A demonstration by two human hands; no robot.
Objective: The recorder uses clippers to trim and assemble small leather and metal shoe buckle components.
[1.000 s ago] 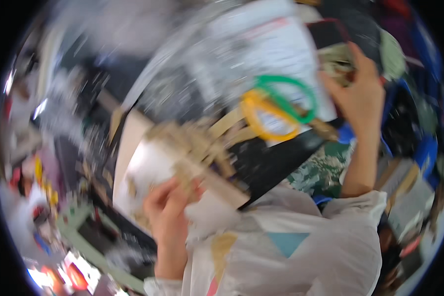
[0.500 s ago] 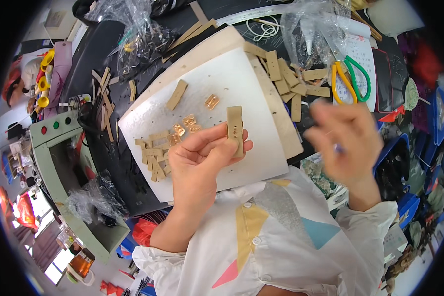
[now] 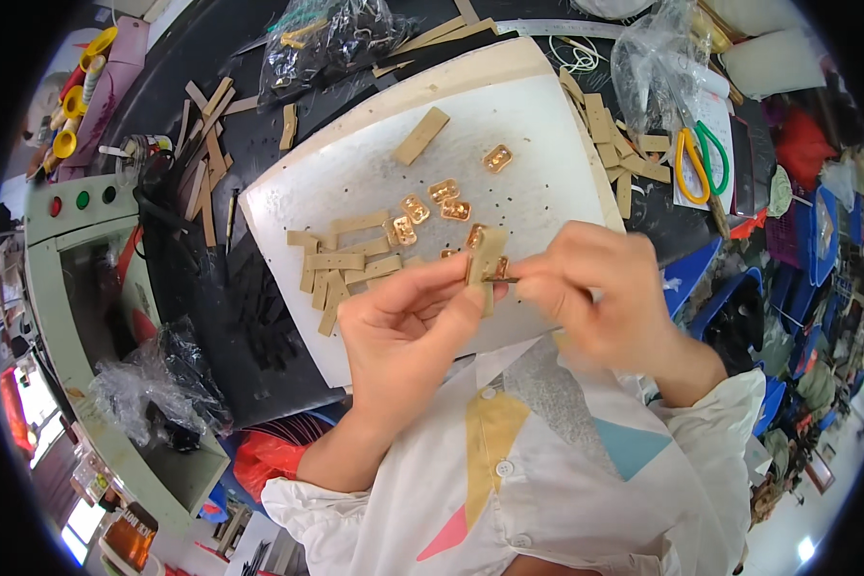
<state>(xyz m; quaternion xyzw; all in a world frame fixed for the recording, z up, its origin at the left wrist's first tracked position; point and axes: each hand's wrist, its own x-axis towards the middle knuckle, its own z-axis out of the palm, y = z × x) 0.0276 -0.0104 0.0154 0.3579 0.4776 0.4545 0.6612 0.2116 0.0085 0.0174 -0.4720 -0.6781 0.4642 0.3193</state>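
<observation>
My left hand (image 3: 398,331) pinches a short beige strap piece (image 3: 488,252) upright between thumb and fingers, over the white board (image 3: 302,197). From the right, my right hand (image 3: 600,298) grips a thin dark rod (image 3: 504,279), its end against the strap's face; its kind cannot be made out, as the fingers cover the rest. Gold-coloured metal plates (image 3: 415,208) lie on the board just beyond the strap, one apart from them (image 3: 497,158). Beside my left hand is a loose heap of beige strap pieces (image 3: 336,261), some with holes. A single strap piece (image 3: 421,135) lies farther back.
More strap pieces (image 3: 600,130) are piled at the board's right edge. Scissors with yellow and green handles (image 3: 692,165) lie beyond them, near plastic bags (image 3: 648,67). Cut strips (image 3: 209,158) are scattered at left, beside a pale green machine (image 3: 82,216) with buttons.
My right hand has come in from the right to the strap, with the thin rod now against it. My left hand still holds the strap. The whole view has shifted somewhat.
</observation>
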